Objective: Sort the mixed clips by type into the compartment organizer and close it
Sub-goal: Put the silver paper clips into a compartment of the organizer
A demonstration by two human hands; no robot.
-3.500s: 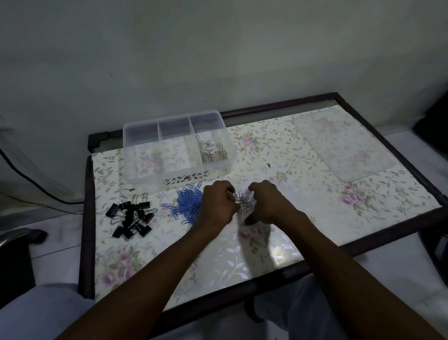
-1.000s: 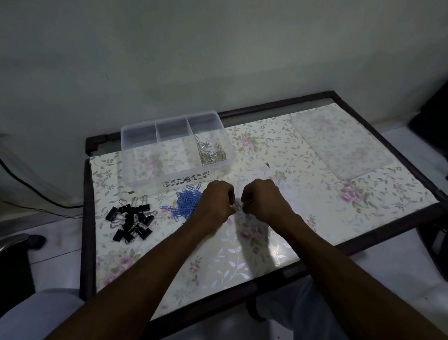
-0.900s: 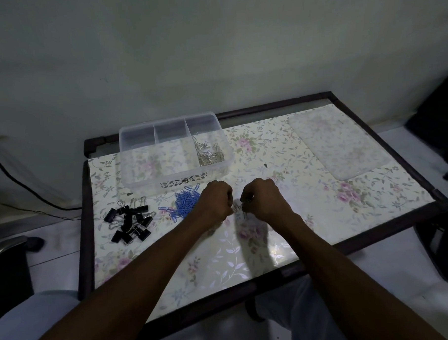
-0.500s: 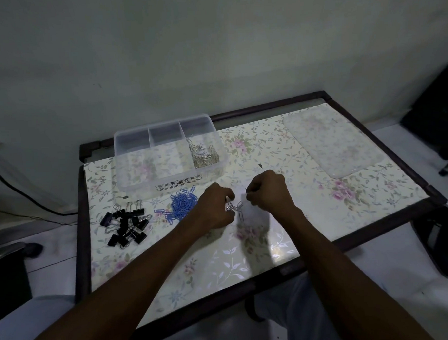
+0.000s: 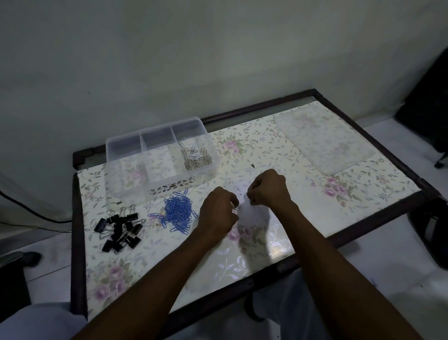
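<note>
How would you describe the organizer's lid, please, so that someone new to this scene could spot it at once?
Start at the floral-covered table and go to its far right corner, away from the clear compartment organizer at the far left. There a flat, clear rectangular lid lies alone on the cloth. Unlike the organizer it has no walls or dividers, and the flower pattern shows through it.

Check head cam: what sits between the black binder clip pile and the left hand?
The head view shows the heap of blue paper clips between the black binder clip pile and the left hand, on the floral tablecloth.
</note>
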